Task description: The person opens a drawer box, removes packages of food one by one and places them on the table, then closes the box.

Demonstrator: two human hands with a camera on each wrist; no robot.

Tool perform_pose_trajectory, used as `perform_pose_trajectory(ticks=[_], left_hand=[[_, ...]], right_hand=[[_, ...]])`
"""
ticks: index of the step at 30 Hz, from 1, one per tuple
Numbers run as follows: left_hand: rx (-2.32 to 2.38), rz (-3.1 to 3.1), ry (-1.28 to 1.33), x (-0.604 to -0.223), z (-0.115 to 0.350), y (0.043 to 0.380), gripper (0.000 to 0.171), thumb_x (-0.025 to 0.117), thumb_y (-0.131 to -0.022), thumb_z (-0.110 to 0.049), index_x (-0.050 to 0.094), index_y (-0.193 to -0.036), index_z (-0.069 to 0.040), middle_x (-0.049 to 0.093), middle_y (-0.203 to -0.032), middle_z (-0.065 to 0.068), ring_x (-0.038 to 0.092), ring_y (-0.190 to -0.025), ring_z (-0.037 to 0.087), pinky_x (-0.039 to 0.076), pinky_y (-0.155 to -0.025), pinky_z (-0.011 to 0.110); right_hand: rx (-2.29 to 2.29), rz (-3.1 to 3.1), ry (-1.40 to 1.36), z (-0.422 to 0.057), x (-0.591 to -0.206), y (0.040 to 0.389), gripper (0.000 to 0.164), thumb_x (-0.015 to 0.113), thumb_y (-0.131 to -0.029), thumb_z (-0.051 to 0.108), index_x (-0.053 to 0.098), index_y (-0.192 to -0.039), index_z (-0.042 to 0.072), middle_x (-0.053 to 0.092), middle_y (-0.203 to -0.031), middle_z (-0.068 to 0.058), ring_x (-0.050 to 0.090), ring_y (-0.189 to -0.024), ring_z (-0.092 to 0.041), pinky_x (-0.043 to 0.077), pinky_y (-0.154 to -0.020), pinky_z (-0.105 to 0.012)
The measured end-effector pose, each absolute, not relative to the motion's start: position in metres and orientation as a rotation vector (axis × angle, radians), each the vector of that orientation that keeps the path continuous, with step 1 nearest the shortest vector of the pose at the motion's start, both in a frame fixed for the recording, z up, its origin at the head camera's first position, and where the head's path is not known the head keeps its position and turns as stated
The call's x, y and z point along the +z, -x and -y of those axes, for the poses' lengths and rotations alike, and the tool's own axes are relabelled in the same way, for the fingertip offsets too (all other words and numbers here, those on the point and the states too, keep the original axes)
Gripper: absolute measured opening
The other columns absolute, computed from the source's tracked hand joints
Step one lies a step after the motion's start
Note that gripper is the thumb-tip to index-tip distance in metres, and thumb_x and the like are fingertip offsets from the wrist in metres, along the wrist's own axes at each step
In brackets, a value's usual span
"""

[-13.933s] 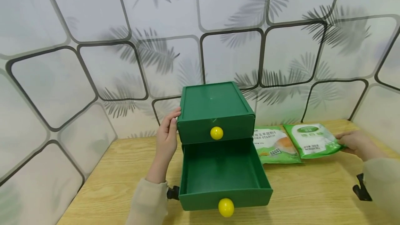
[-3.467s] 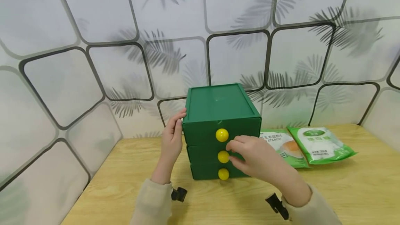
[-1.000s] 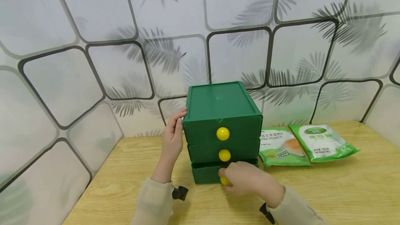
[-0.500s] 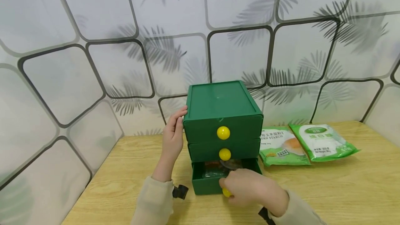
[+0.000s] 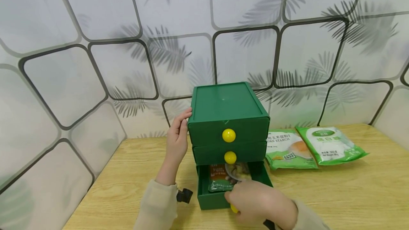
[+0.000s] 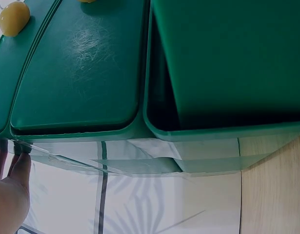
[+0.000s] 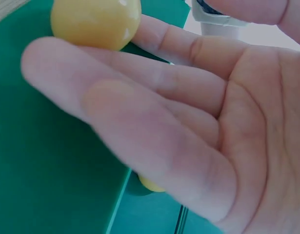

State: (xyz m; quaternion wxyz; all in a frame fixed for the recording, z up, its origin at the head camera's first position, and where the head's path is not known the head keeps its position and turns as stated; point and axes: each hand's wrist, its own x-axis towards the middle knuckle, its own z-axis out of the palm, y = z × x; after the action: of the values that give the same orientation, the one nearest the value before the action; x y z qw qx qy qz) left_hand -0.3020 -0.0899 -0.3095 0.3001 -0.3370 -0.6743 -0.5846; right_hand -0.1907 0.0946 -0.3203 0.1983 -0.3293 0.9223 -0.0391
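A green cabinet [image 5: 223,102] with three drawers, each with a yellow knob, stands on the table. My left hand [image 5: 176,134] rests against its left side, fingers near the upper edge; in the left wrist view the left fingers [image 6: 20,170] touch the side wall. The bottom drawer [image 5: 212,201] is pulled out. My right hand [image 5: 255,198] holds its yellow knob [image 5: 234,208], fingers about the knob [image 7: 96,22] in the right wrist view. Inside lie a red-brown and green packet [image 5: 218,176] and a pale-rimmed round shape [image 5: 238,169], partly hidden by the right hand.
Right of the cabinet, a corn starch bag [image 5: 287,148] and a green-and-white bag [image 5: 329,144] lie side by side on the wooden table [image 5: 134,187]. A patterned wall covering [image 5: 179,45] stands behind. The upper two drawers are closed.
Earlier the middle drawer stood out and my right hand held the green-and-white bag; later all drawers were closed. In the last second my right hand has drawn the bottom drawer outward, exposing its contents.
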Motion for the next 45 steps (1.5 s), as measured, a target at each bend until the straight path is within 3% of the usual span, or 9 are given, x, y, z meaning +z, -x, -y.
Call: perform_pose_trajectory(ticks=[12,21,28,37,40,45], left_hand=[[-1.547,1.796,0.899,-0.309,0.09,0.301,0.026,0.033,-0.096,-0.004,0.051,-0.113,0.005,0.045,-0.128,0.014,0.038,-0.12,0.02,0.033,-0.096,0.033],[-1.554,1.801,0.897,-0.31,0.09,0.301,0.026,0.033,-0.096,-0.005,0.051,-0.113,0.004,0.045,-0.128,0.013,0.038,-0.12,0.019,0.033,-0.097,0.033],[-1.539,1.795,0.912,-0.312,0.092,0.304,0.027,0.033,-0.096,-0.004,0.052,-0.114,0.004,0.046,-0.128,0.014,0.038,-0.12,0.021,0.034,-0.096,0.036],[-1.537,1.801,0.911,-0.31,0.092,0.303,0.027,0.033,-0.096,-0.004,0.051,-0.114,0.004,0.045,-0.128,0.014,0.038,-0.12,0.02,0.034,-0.096,0.036],[-1.542,1.801,0.91,-0.311,0.092,0.303,0.027,0.033,-0.096,-0.003,0.052,-0.114,0.004,0.045,-0.128,0.014,0.038,-0.12,0.021,0.034,-0.096,0.036],[-1.549,1.8,0.916,-0.312,0.092,0.304,0.027,0.032,-0.096,-0.002,0.052,-0.114,0.004,0.045,-0.128,0.014,0.038,-0.12,0.021,0.033,-0.096,0.037]], right_hand=[[-0.028,-2.536,0.99,-0.092,-0.319,0.183,0.01,0.064,-0.081,0.024,0.061,-0.089,0.019,0.044,-0.057,0.009,0.041,-0.049,-0.006,0.037,-0.049,-0.021],[0.019,-2.513,1.034,-0.105,-0.379,0.21,0.026,0.055,-0.079,0.053,0.057,-0.095,0.032,0.047,-0.065,0.016,0.043,-0.055,-0.003,0.037,-0.048,-0.027],[0.122,-2.532,0.996,-0.092,-0.328,0.179,0.01,0.058,-0.085,0.034,0.061,-0.088,0.025,0.047,-0.063,0.011,0.043,-0.053,-0.004,0.039,-0.05,-0.023],[0.041,-2.446,1.144,-0.116,-0.436,0.23,0.015,0.046,-0.086,0.05,0.052,-0.095,0.04,0.048,-0.071,0.02,0.046,-0.055,0.001,0.041,-0.048,-0.024],[0.072,-2.473,1.11,-0.112,-0.421,0.221,0.012,0.048,-0.087,0.047,0.054,-0.091,0.038,0.049,-0.071,0.019,0.045,-0.056,0.0,0.041,-0.048,-0.027],[0.126,-2.495,1.044,-0.098,-0.35,0.186,0.008,0.055,-0.088,0.032,0.056,-0.081,0.029,0.048,-0.065,0.014,0.043,-0.053,-0.003,0.04,-0.049,-0.023]])
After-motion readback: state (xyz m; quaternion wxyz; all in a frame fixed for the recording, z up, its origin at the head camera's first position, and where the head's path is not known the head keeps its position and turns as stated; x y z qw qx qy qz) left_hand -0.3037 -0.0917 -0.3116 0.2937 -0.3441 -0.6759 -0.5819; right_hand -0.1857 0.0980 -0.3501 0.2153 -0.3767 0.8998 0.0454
